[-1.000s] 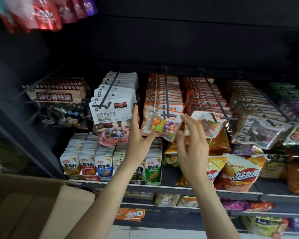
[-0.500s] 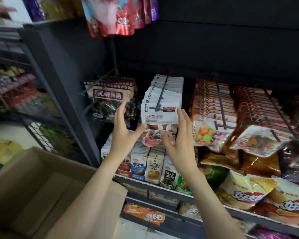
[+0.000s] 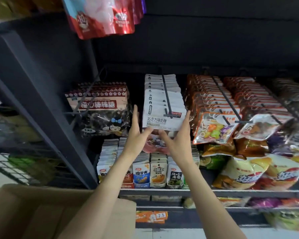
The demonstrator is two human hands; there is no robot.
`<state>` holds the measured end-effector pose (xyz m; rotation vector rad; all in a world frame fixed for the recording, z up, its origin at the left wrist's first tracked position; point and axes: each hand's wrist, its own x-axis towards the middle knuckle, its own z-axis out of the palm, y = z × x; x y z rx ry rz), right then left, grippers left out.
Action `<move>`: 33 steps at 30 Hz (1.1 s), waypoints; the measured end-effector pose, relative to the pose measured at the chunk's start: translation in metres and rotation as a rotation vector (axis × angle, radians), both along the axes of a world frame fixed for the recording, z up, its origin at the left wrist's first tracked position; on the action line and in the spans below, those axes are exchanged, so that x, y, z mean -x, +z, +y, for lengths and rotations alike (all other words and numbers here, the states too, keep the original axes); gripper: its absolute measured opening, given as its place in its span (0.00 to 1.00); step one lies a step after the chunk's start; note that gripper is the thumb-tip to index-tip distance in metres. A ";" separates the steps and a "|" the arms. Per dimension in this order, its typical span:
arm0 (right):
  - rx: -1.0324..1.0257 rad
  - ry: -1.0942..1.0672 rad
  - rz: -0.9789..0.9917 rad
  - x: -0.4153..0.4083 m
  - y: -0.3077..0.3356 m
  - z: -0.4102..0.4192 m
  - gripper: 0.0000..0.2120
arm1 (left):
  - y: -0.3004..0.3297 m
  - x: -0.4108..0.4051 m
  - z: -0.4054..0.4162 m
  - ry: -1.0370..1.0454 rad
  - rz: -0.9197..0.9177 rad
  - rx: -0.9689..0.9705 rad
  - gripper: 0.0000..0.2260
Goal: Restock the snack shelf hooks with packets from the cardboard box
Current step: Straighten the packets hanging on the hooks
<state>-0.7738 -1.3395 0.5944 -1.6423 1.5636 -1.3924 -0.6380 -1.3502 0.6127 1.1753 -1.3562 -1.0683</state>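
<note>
— What is seen at the hooks?

— A row of white packets (image 3: 163, 120) is hung on a dark hook (image 3: 166, 97) in the middle of the snack shelf (image 3: 205, 193). The front packet is flanked by both hands. The left hand (image 3: 136, 133) is held at its left edge with fingers straight and pointing up, its thumb touching the lower left corner. The right hand (image 3: 179, 138) is set against the right edge in the same way, thumb reaching under the packet's lower border.

— Is the grip closed on it?

— No curled fingers are shown; both hands are spread flat, and the packet is only touched at its sides and bottom.

— And the box?

— The cardboard box (image 3: 33, 213) is seen at the lower left, below the left forearm, well apart from the hooks. Its contents cannot be made out.

— What is hung beside the white row?

— To the left, dark lollipop bags (image 3: 100, 109) are hung; to the right, orange-topped packets (image 3: 212, 128) are carried on two more hooks. Below, small upright sachets (image 3: 158, 173) are lined up on the shelf board, with yellow crisp bags (image 3: 240, 173) lying to their right. Red foil pouches (image 3: 102, 16) are hung overhead.
</note>
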 end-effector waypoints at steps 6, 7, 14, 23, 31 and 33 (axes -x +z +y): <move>-0.001 0.129 -0.131 0.008 0.015 -0.012 0.47 | 0.014 0.009 -0.009 -0.072 0.058 0.108 0.34; -0.002 0.151 -0.123 0.010 0.017 -0.013 0.47 | 0.015 0.013 -0.009 -0.083 0.092 0.100 0.34; 0.058 0.181 -0.051 0.020 0.015 -0.005 0.46 | -0.003 0.021 0.000 -0.080 0.218 0.102 0.31; 0.114 0.204 0.007 0.017 0.046 -0.002 0.44 | 0.022 0.005 -0.013 -0.089 0.040 0.139 0.43; -0.120 0.262 0.571 0.039 0.117 -0.061 0.22 | 0.041 -0.017 -0.050 -0.277 -0.386 0.106 0.53; -0.234 0.330 0.704 0.039 0.120 -0.075 0.22 | 0.042 -0.014 -0.049 -0.290 -0.466 0.110 0.53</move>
